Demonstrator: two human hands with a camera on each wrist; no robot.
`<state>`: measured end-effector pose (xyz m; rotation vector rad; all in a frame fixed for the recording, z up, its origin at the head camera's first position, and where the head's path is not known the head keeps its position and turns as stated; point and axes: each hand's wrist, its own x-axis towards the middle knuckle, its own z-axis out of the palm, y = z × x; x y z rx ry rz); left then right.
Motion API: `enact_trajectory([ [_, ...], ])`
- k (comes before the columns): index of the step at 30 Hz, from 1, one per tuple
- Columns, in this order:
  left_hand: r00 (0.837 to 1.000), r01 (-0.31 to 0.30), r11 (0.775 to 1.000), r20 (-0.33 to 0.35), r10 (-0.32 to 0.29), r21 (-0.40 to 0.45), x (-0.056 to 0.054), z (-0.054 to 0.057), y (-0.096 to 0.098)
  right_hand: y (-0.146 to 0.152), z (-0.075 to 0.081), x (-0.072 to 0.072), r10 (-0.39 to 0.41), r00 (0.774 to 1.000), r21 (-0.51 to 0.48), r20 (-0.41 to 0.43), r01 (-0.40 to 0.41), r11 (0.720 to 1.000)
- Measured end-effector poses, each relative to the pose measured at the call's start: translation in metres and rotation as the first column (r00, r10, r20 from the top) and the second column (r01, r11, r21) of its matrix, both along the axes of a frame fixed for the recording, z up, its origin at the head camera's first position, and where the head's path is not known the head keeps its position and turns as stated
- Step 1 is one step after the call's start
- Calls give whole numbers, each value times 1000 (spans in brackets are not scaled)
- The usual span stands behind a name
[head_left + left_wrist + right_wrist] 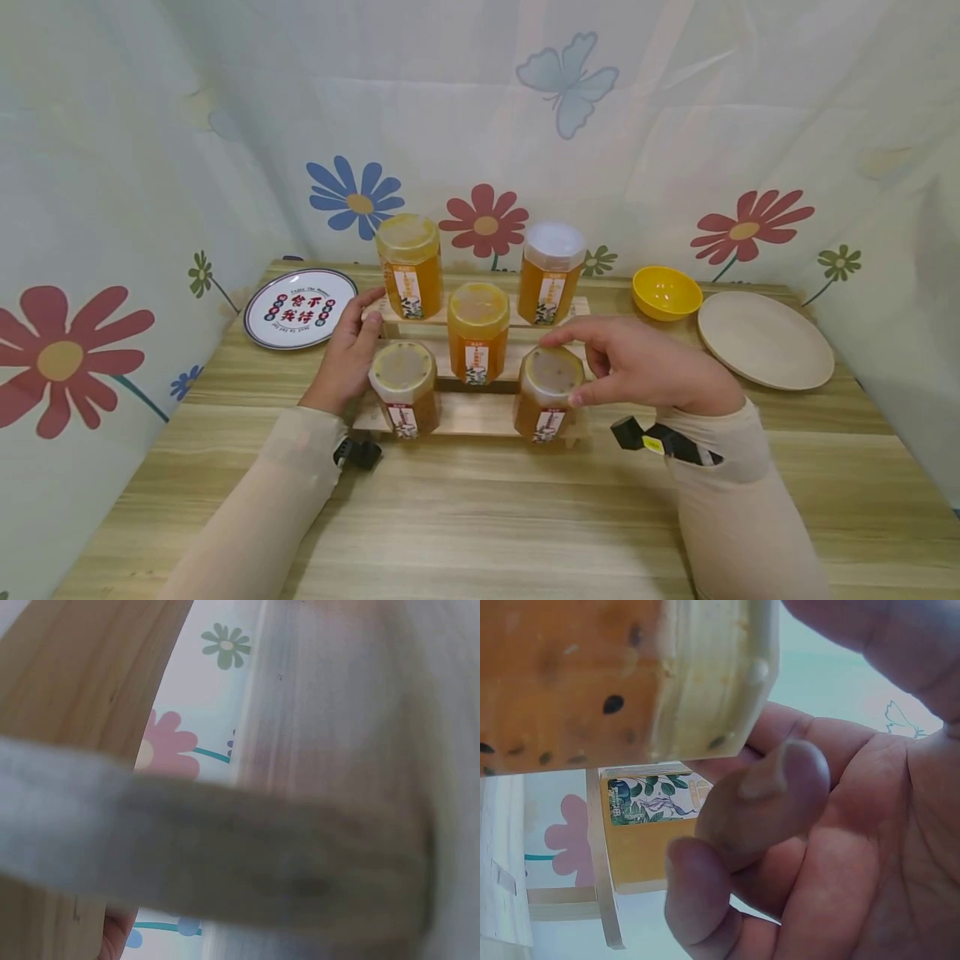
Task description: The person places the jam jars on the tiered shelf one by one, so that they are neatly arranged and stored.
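Note:
Five faceted jars of orange preserve stand on a stepped wooden rack (480, 414). On the top step are a yellow-topped jar (410, 275) and a white-lidded jar (552, 275). Another jar (477, 333) stands on the middle step. The bottom step bears a front left jar (405, 392) and a front right jar (550, 392). My right hand (645, 362) holds the front right jar by its lid, thumb in front and index finger behind; black seeds show inside it in the right wrist view. My left hand (348, 350) grips the top step's left end.
A white plate with red lettering (262, 321) lies left of the rack. To the right are a yellow bowl (666, 296) and a beige plate (765, 342). A flower-printed curtain (450, 108) hangs behind the wooden table (480, 525).

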<state>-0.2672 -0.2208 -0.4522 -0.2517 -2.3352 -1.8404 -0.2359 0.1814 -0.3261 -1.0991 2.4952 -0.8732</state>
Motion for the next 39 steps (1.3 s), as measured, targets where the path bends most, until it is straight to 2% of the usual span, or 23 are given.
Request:
enact_trajectory([
  [20, 1000, 0, 1000, 6, 0, 0, 0, 0, 0, -4, -2, -1, 26, 1000, -24, -13, -27, 999],
  [28, 1000, -9, 1000, 6, 9, -4, 1, 0, 1, -3, -3, -1, 18, 1000, -28, 23, -18, 999],
  [39, 1000, -8, 1000, 9, 8, 0, 1, 1, 2, -4, -2, 0, 15, 999, -24, 32, -14, 1000],
])
